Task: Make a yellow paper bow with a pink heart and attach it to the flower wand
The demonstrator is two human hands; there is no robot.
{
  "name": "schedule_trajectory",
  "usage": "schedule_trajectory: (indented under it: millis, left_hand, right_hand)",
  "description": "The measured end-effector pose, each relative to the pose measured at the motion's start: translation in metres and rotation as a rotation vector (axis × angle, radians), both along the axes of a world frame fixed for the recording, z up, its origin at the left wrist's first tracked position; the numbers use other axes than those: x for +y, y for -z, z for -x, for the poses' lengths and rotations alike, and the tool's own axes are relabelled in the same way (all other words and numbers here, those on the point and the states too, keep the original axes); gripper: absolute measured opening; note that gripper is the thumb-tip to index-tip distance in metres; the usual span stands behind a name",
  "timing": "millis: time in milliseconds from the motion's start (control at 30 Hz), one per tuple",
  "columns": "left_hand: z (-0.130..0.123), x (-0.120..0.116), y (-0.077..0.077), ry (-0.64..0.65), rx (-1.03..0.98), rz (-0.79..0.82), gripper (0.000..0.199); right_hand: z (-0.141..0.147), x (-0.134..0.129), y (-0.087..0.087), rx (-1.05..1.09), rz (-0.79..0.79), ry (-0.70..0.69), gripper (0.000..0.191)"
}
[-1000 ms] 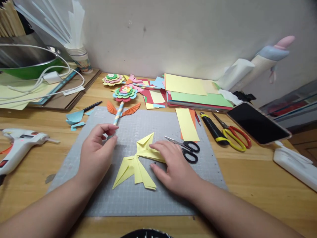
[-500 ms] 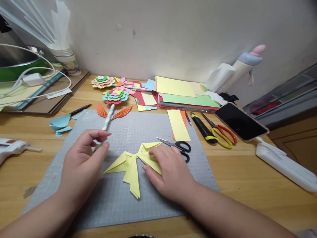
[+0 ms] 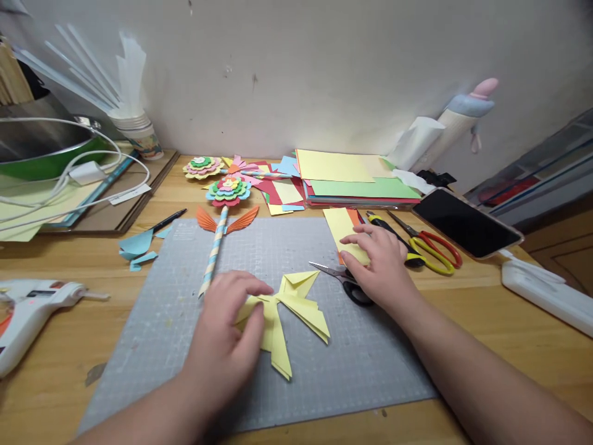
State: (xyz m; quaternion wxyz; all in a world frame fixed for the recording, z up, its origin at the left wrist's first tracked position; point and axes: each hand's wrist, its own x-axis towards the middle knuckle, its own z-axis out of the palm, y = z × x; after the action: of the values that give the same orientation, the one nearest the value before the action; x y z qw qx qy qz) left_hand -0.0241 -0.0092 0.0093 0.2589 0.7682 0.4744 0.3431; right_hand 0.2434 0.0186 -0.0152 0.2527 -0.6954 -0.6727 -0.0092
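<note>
A yellow folded-paper bow (image 3: 303,312) with two loops and two tails lies on the grey cutting mat (image 3: 361,371). My left hand (image 3: 227,334) is over the bow's left loop, thumb and index finger apart with paper showing between them; whether it presses the bow I cannot tell. My right hand (image 3: 382,262) reaches over a yellow paper strip (image 3: 340,222), fingers spread, partly hiding it. Black-handled scissors (image 3: 354,290) lie beneath the right wrist side. Beyond my left hand, a layered paper flower (image 3: 228,190) has a striped paper stem (image 3: 214,253) and orange pleated leaves (image 3: 243,219).
A glue gun (image 3: 34,315) lies at left near blue paper scraps (image 3: 138,244) and a black pen (image 3: 169,218). A stack of coloured paper (image 3: 343,167) stands at the wall. To the right are red-and-yellow scissors (image 3: 435,250), a phone (image 3: 466,222) and a white device (image 3: 546,293).
My left hand has moved from beside the flower's stem onto the bow's left loop. My right hand has left the bow's right side and moved up to the yellow strip. The view has shifted.
</note>
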Motion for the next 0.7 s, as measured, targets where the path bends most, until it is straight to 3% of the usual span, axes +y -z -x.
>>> schedule_trajectory:
  millis: [67, 167, 333, 433, 533, 600, 700]
  left_hand:
    - [-0.004, -0.005, 0.0, 0.103, 0.036, -0.042, 0.023]
    - [-0.008, -0.009, 0.002, 0.129, 0.012, -0.038, 0.027]
    - [-0.018, 0.005, -0.003, -0.111, -0.196, -0.015, 0.028]
    - [-0.026, 0.037, -0.014, -0.222, -0.339, -0.034, 0.034]
    - [-0.02, 0.086, -0.026, -0.286, -0.335, -0.199, 0.039]
    - [-0.005, 0.115, -0.034, -0.425, -0.185, -0.262, 0.043]
    - [0.032, 0.132, -0.049, -0.504, 0.131, -0.099, 0.038]
  right_hand:
    - [-0.003, 0.003, 0.006, -0.031, 0.046, 0.031, 0.027]
    - [-0.006, 0.007, 0.013, -0.011, 0.109, 0.068, 0.038]
    - [-0.006, 0.007, 0.021, 0.022, 0.131, 0.079, 0.045]
    - [-0.007, 0.007, 0.023, 0.011, 0.099, 0.096, 0.045]
    - [-0.008, 0.008, 0.024, 0.014, 0.095, 0.1, 0.047]
    - [-0.009, 0.008, 0.024, 0.019, 0.083, 0.098, 0.049]
    - [-0.01, 0.008, 0.022, 0.028, 0.056, 0.07, 0.052]
